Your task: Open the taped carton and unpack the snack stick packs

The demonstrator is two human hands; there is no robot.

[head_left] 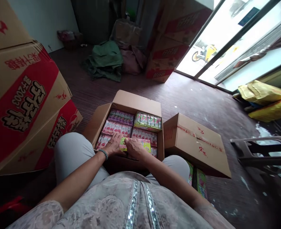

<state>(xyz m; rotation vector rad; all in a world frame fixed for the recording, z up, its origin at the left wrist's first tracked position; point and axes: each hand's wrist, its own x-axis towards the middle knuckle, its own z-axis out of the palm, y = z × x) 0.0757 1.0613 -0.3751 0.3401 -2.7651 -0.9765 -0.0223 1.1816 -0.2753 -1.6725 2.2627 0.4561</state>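
Note:
An open cardboard box (131, 98) stands on the floor between my knees, filled with several pink, purple and green packs. Both hands are inside its near edge on one green-yellow pack (144, 144). My left hand (113, 145), with a green bead bracelet at the wrist, grips the pack's left end with curled fingers. My right hand (135, 147) lies over the pack's near side, fingers closed on it. A green pack (148, 121) sits on top at the far right of the box.
A closed taped carton (198, 143) lies right of the open box, with more green packs (200, 181) under its near edge. Large red-printed cartons (23, 105) stand at the left, another (171, 41) at the back. A stool (264, 151) and yellow bags (264, 98) are at the right.

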